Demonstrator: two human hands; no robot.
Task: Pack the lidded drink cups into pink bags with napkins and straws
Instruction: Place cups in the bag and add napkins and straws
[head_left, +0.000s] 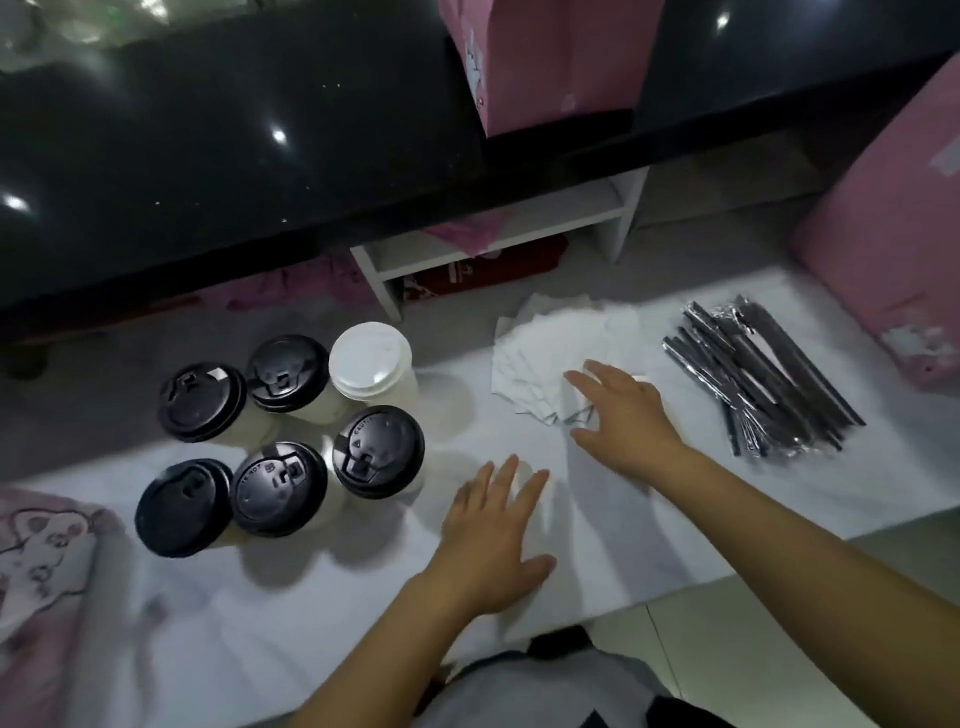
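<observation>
Head camera looks down on six drink cups standing in a tight cluster at the left of the white-covered bench (649, 519): five black-lidded cups (279, 496) in two rows, and one white-lidded cup (371, 366) at the far right corner of the group. To their right a fanned pile of white napkins (550, 343) lies flat on the bench. Further right a loose bundle of wrapped dark straws (753, 374) lies slantwise, apart from the napkins. The person's right hand (623, 410) reaches over the near edge of the napkins, fingers straight and spread, gripping nothing; whether the fingertips touch the top sheets I cannot tell. The left hand (498, 535) is palm down between the cups and the napkins, fingers straight and apart, holding nothing, on the bench or just over it. One pink bag (550, 57) stands upright on the glossy black counter (208, 156) behind the bench. A second pink bag (893, 223) stands at the right, just beyond the straws. A third pink bag (41, 561), with a cartoon print, lies at the near left corner. Under the counter sits a small white shelf (498, 228) with blurred pink and red things around it.
</observation>
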